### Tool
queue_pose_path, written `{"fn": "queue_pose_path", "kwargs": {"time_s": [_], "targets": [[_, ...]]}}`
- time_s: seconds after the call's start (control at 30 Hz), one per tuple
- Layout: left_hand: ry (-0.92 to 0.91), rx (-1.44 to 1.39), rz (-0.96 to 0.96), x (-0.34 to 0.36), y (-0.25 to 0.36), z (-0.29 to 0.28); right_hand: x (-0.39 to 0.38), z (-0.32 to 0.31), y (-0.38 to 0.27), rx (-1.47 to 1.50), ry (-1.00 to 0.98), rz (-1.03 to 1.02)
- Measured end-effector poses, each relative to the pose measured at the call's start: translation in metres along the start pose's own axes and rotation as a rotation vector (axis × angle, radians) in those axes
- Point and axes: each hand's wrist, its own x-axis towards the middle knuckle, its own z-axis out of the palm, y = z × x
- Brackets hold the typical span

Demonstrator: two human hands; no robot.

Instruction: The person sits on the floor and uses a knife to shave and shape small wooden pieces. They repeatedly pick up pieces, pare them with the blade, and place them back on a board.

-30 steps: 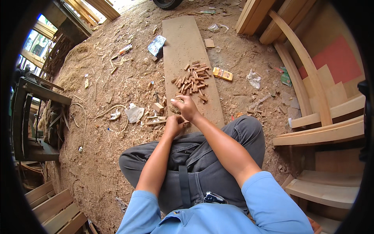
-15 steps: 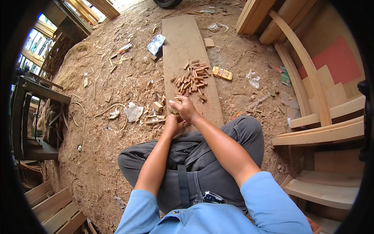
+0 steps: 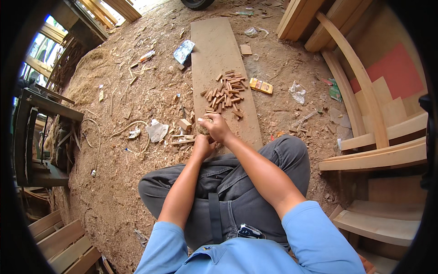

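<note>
My right hand (image 3: 216, 128) is closed, its thumb reaching left, over the near end of a long flat board (image 3: 213, 48). A small brownish patch shows under its fingers, too little to name. Just below and to the left, my left hand (image 3: 203, 146) is curled shut close against the right one. Whatever the two hands grip between them is mostly hidden by the fingers. Beyond them on the board lies a loose heap of small brown wooden pieces (image 3: 226, 93), its nearest ones almost at my right hand.
Left of my hands, pale wood offcuts (image 3: 185, 124) and a crumpled white scrap (image 3: 157, 131) lie on the shavings. A yellow packet (image 3: 261, 86) rests against the board's right edge, a blue-white box (image 3: 184, 51) by its left. Wooden frames (image 3: 374, 155) stand at right.
</note>
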Motion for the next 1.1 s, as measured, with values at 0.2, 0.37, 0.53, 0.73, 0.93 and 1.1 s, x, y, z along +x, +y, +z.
{"fn": "queue_pose_path", "kwargs": {"time_s": [0.2,0.37,0.53,0.73,0.93,1.1], "targets": [[-0.001,-0.009,0.002,-0.002,-0.001,0.001,-0.002,-0.002,-0.003,-0.086,-0.027,0.120],[0.013,-0.028,0.030,-0.001,0.000,0.000,0.000,-0.003,0.001,0.019,0.034,-0.043],[0.004,-0.049,0.023,-0.002,0.004,-0.003,0.000,-0.001,0.001,-0.054,-0.012,-0.021],[0.015,0.009,0.035,0.002,0.003,-0.001,0.000,-0.001,-0.001,-0.122,-0.061,0.057],[0.029,-0.037,-0.083,0.002,0.000,0.002,-0.002,0.001,0.001,-0.005,-0.046,0.081],[0.020,0.039,-0.092,0.006,0.003,-0.002,0.003,-0.001,-0.002,0.111,0.018,-0.062]]}}
